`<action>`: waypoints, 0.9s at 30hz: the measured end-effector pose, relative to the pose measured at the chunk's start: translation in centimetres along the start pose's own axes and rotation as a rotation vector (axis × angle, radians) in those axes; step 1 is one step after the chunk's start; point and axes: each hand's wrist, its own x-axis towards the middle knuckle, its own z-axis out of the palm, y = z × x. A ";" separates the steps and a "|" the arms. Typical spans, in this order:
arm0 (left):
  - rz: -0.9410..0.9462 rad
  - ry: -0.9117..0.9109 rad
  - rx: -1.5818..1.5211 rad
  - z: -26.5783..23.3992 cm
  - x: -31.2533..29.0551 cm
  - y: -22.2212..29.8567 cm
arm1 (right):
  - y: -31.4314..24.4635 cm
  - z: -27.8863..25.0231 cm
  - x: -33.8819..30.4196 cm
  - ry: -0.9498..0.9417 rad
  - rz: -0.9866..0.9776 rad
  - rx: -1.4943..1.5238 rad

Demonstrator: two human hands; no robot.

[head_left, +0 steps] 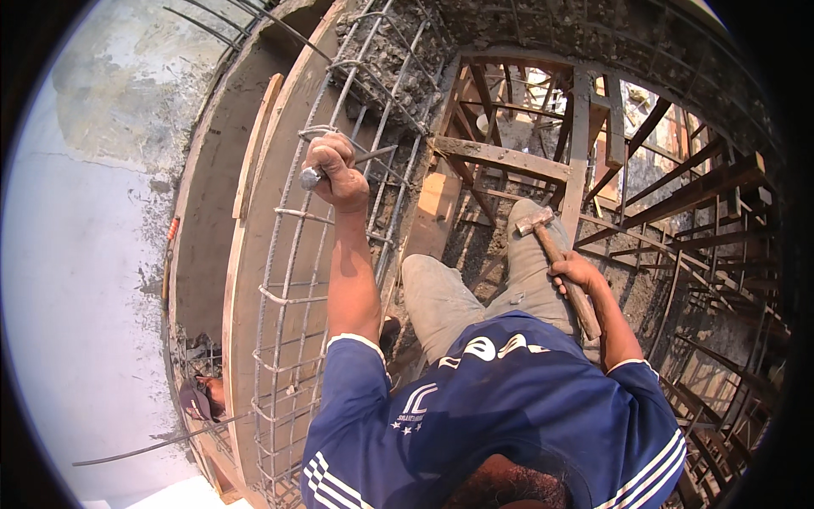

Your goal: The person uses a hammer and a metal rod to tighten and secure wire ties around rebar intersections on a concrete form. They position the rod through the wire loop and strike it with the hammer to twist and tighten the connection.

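Two tools are in your hands. Your left hand [339, 176], arm stretched forward, is curled in a fist around a metal chisel [378, 155]; its blunt end pokes out on the left of the fist and its narrow end points right. That fist is over a cage of tied steel bars [305, 214]; you cannot tell from this view whether it touches the steel. Your right hand [577, 270] is wrapped around the wooden handle of a hammer [552, 246], whose head lies over your right knee [524, 239]. Left of the cage runs a long formwork board [275, 161], and beyond it, at lower left, shows a person in a dark cap [194, 399]. Ahead on your right, a wooden crosspiece [504, 159] spans a timber frame.
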 end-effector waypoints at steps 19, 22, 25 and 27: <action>-0.383 -0.569 0.235 2.5 3.1 -3.5 | -8.4 4.4 -9.7 0.132 -0.592 -0.225; -0.592 -0.676 0.152 0.5 3.5 -5.5 | -14.4 6.4 -16.6 0.288 -1.154 -0.147; -0.417 -0.487 0.139 3.3 2.8 -5.1 | -19.5 7.9 -22.9 0.473 -1.604 0.065; -0.304 -0.402 0.137 2.7 3.1 -5.1 | -23.5 8.6 -25.6 0.446 -1.855 0.079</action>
